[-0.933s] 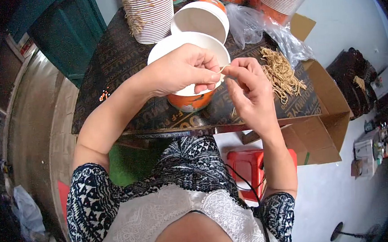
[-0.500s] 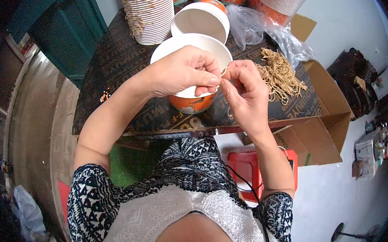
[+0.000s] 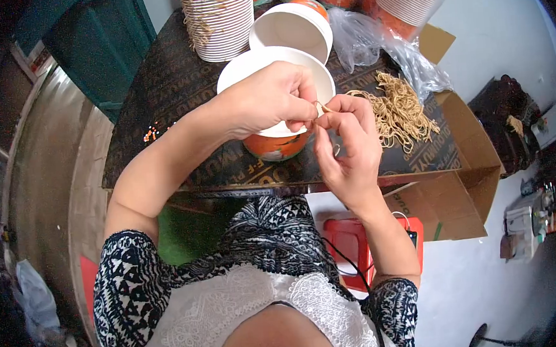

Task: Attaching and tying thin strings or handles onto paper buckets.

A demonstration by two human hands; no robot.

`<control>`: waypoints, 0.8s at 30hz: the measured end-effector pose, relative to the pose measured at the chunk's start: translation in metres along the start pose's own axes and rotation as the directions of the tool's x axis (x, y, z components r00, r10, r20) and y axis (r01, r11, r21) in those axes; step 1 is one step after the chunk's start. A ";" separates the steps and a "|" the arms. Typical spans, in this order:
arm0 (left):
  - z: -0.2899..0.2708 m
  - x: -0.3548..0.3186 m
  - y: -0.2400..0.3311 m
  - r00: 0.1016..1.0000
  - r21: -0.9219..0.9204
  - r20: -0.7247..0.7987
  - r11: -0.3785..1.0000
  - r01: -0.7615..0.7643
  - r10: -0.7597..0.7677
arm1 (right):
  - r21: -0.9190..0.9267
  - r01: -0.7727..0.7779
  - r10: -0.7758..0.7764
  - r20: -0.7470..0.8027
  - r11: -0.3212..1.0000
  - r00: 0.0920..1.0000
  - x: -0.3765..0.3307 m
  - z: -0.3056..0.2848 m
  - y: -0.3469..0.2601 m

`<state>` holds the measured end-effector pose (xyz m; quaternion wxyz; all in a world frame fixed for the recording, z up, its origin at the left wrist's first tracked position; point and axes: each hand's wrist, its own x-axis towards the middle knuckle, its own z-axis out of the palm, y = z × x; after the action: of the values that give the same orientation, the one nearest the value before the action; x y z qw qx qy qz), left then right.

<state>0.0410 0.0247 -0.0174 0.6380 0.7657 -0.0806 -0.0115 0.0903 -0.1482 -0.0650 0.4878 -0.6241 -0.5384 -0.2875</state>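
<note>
Over the near side of a white paper tub (image 3: 238,70) with an orange patterned outside, my two hands meet fingertip to fingertip. A thin tan cord (image 3: 326,108) runs between them. My left hand (image 3: 279,99) reaches across the tub and pinches the cord with thumb and fingers. My right hand (image 3: 353,145) also pinches it, its palm partly turned up, and a small loop of cord shows between its thumb and fingers. Whether the cord is knotted or fixed to the rim is hidden behind the fingers. A heap of tan cords (image 3: 406,110) lies right of my right hand.
Another white tub (image 3: 290,31) lies tilted behind the first. A tall stack of tubs (image 3: 219,23) with cords along its side stands left of it. Clear plastic bags (image 3: 359,39), small colored bits (image 3: 152,132) and a cardboard box (image 3: 441,204) surround the dark table (image 3: 155,72).
The right hand has turned a little, with its thumb lower and further from its fingers. The loop of cord in it now shows. The left hand keeps its pinch.
</note>
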 end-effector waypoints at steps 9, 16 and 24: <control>-0.001 -0.004 -0.010 0.996 0.187 -0.022 0.979 -0.087 0.092 | 0.047 -0.111 0.109 0.043 0.993 0.993 -0.004 0.000 0.018; 0.014 -0.015 -0.012 0.925 0.571 -0.082 0.778 -0.262 0.372 | 0.044 -0.136 0.133 0.058 0.990 0.989 -0.002 0.005 0.020; 0.020 -0.019 -0.021 0.768 0.895 -0.091 0.390 -0.216 0.634 | 0.058 -0.211 0.205 0.103 0.976 0.973 0.001 0.004 0.021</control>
<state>0.0222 0.0119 -0.0432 0.1626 0.9073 -0.1351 0.3634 0.1094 -0.1427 -0.0718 0.5098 -0.6731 -0.5025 -0.1858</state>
